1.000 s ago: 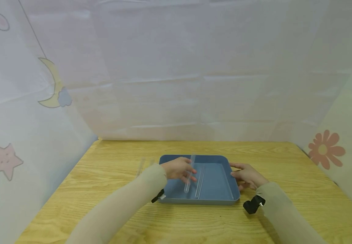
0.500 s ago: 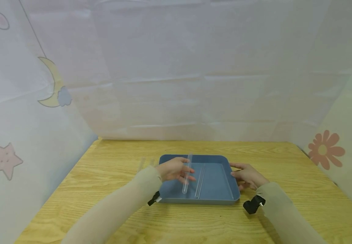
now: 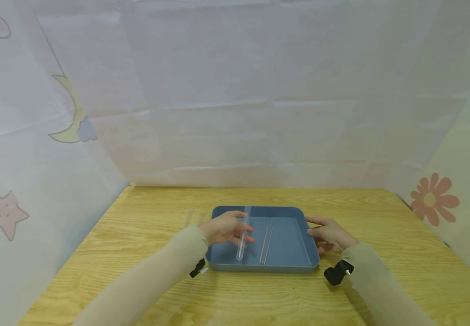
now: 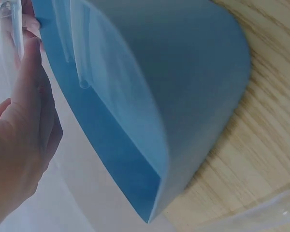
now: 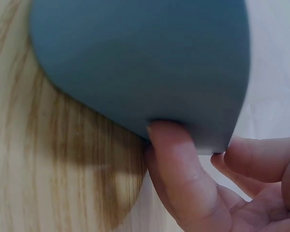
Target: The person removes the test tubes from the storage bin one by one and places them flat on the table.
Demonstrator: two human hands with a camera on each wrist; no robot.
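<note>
My left hand [image 3: 227, 227] is above the left part of the blue tray [image 3: 284, 269]. Thumb and fingers pinch a clear test tube [image 3: 241, 251], rounded end toward me, tilted over the tray floor. In the left wrist view the held test tube [image 4: 10, 43] stands beyond the tray's rim, partly cut off. Clear tube shapes [image 3: 266, 244] lie lengthwise on the tray floor, right of the held one. At the tray's right wall, my right hand [image 3: 332, 235] touches the outside with its fingertips. The right wrist view has one fingertip [image 5: 171, 135] against the wall and another finger near the rim.
Left of the tray, clear tubes [image 3: 188, 218] lie on the wooden table [image 3: 145, 253], partly hidden by my left sleeve. One clear tube [image 4: 261, 212] shows at the left wrist view's lower edge. A pale hanging sheet [image 3: 259, 136] stands behind the table and along both sides.
My left hand has drifted left with the pinched test tube, which now hangs farther from the tube shape in the tray. My right hand stays at the tray's right wall.
</note>
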